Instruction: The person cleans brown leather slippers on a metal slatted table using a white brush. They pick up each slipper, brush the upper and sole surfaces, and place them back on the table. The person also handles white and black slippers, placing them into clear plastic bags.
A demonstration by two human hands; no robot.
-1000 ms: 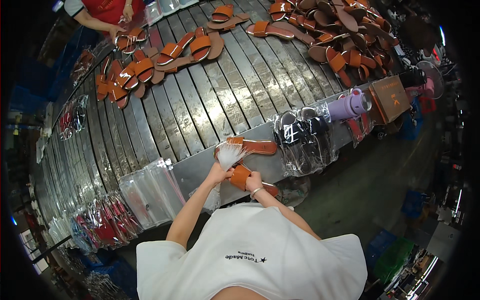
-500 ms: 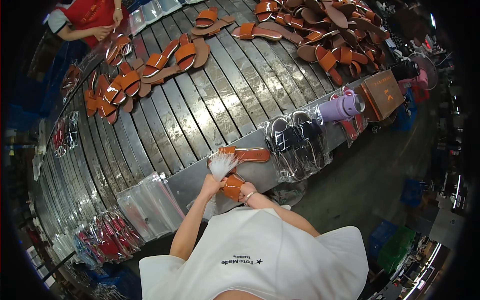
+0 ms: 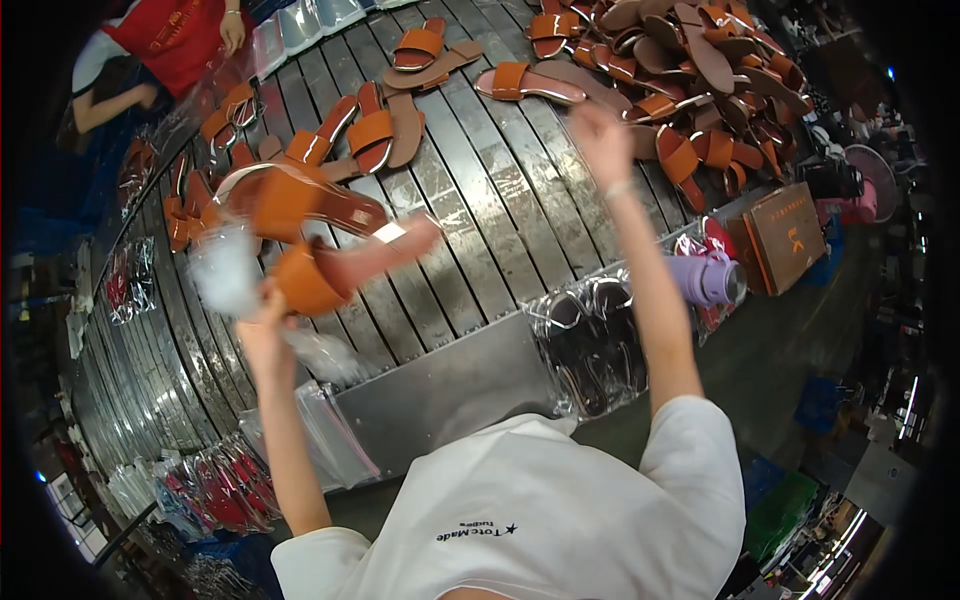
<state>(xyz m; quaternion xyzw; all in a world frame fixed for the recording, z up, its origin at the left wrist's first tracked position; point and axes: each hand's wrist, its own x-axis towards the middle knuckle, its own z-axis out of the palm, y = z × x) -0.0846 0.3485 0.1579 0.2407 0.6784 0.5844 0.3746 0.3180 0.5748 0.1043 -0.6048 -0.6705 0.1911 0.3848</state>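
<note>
My left hand [image 3: 266, 322] is closed, with a white-bristled brush [image 3: 222, 272] and an orange-strapped slide sandal [image 3: 312, 280] in its grip. Motion blurs the brush and the sandal's sole. A matching sandal [image 3: 292, 203] appears just beyond, above the slatted table; whether my fingers also hold it, I cannot tell. Something whitish and blurred [image 3: 328, 357] hangs below that wrist. My right hand [image 3: 602, 145] is stretched far out beside the big pile of sandals [image 3: 690, 85], near a single sandal [image 3: 528, 82]. Blur hides what its fingers are doing.
Slatted metal table [image 3: 470, 220] carries a row of sandals [image 3: 372, 130] at far left. Bagged dark shoes [image 3: 588, 335], a lilac tumbler [image 3: 705, 278] and a brown box [image 3: 785, 240] line the near right edge. Clear bags [image 3: 325, 435] lie near left. A co-worker in red [image 3: 180, 45] stands far left.
My left hand has moved up and left with the brush and sandal. The sandals have left the near metal ledge. My right hand has let go of its sandal and reached toward the pile.
</note>
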